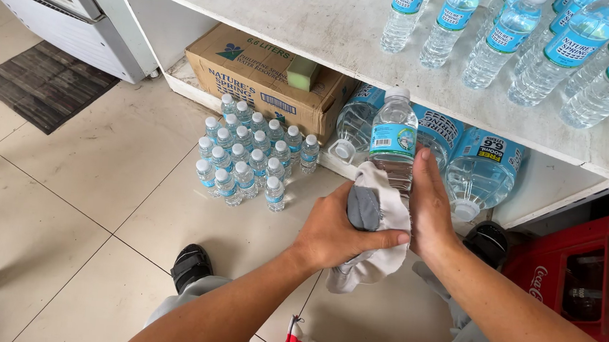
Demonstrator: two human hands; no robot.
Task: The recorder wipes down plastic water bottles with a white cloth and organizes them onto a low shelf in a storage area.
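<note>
A cardboard box point(254, 80) sits shut on the lowest shelf with a green sponge point(302, 73) on top; what it holds cannot be seen. Beside it, under the white shelf point(316, 20), three large clear jugs point(482, 174) lie on their sides, caps facing out, filled with water. A red crate point(585, 280) stands on the right with dark compartments; its contents are too dim to tell. On the floor point(87, 175) a cluster of small bottles point(247, 163) stands upright, each with a white cap. More bottles point(546, 45) stand in rows on top of the white shelf.

The water bottle point(393, 138) is held upright in front of the shelf, above the floor, between both hands. It is clear plastic, full, with a white cap and a light blue label. The left hand point(336, 231) has its grip clamped on a white and grey cloth point(373, 213) pressed around the bottle's lower half. The right hand point(432, 210) lies flat against the bottle's side, fingers straight, holding it in place.
</note>
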